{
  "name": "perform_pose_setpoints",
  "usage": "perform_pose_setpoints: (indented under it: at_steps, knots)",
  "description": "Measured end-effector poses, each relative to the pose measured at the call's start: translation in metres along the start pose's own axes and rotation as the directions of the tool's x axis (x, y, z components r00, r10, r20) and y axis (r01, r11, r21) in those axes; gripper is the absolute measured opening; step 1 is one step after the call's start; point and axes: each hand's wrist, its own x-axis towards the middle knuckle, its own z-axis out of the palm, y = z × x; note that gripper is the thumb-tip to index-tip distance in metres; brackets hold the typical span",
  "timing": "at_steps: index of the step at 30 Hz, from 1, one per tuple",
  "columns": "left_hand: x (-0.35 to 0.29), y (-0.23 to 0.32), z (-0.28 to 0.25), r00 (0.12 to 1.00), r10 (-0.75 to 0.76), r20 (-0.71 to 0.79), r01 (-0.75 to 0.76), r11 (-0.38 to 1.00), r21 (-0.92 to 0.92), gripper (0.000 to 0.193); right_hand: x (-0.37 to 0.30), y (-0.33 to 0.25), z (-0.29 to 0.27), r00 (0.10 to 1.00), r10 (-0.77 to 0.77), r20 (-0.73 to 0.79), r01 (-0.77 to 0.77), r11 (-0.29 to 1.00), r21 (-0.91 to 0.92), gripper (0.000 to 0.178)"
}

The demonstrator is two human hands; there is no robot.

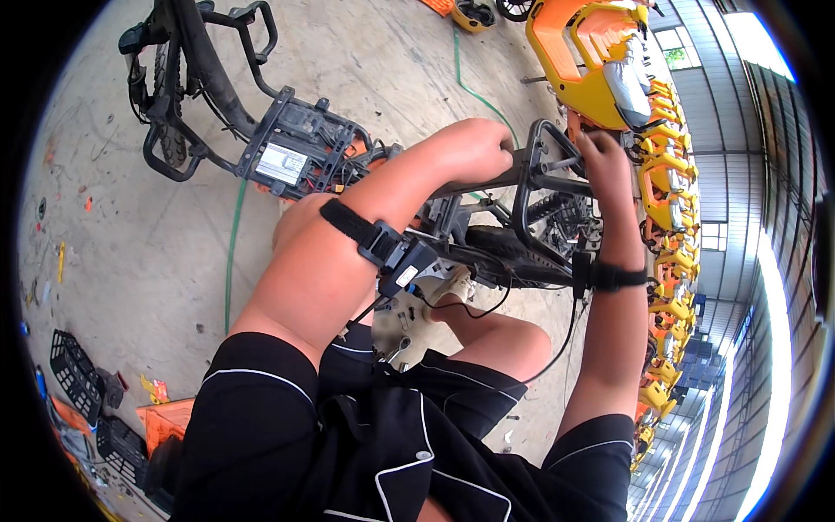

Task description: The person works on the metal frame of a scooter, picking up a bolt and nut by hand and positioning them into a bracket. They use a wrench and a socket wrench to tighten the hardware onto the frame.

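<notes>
I have the black two-wheeler frame (474,184) stretched across the upper middle of my view, above a concrete floor (348,52) and in front of the wearer's knees. The left hand (485,152) is over its long middle beam, fingers curled inward with the back of the hand toward me; I cannot tell whether it grips anything. The right hand (606,161) is beside the top of the rear tubular loop (520,204), its fingers bent toward the frame; whether they pinch something there, I cannot tell either.

Below the loop I make out a coil spring (550,207) and the rear wheel (500,244). Toward the left end, a box with a pale label (281,163) sits among cables in the frame, and beyond it I see the front wheel (172,143). Each forearm wears a black strap, the left one (352,224) and the right one (619,277). On the floor I see a wrench (400,349) between the legs and a green hose (236,235) at left; yellow scooters (668,187) line the right side.
</notes>
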Motion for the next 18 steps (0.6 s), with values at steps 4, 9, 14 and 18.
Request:
perform_pose_setpoints:
  at_steps: [4, 9, 14, 18]
  knots:
    - [-0.001, 0.0, 0.0, 1.0, 0.003, 0.019, -0.003, 1.0, 0.006, 0.035, -0.075, -0.009, -0.017, 0.991, 0.132, 0.03, -0.134, 0.989, 0.069, 0.039]
    - [-0.005, 0.001, 0.0, 0.999, -0.024, 0.025, 0.024, 0.999, 0.025, 0.036, -0.158, -0.047, -0.012, 0.993, 0.028, -0.117, -0.016, 0.995, 0.1, 0.026]
    - [-0.005, -0.004, 0.005, 1.0, -0.003, 0.003, 0.003, 0.999, 0.046, 0.036, -0.167, -0.068, -0.008, 0.981, -0.144, -0.132, 0.125, 0.982, -0.142, 0.029]
    - [-0.006, -0.004, 0.004, 1.0, -0.024, 0.011, 0.023, 0.998, 0.057, 0.036, -0.16, -0.072, -0.003, 0.968, -0.226, -0.111, 0.181, 0.93, -0.321, 0.026]
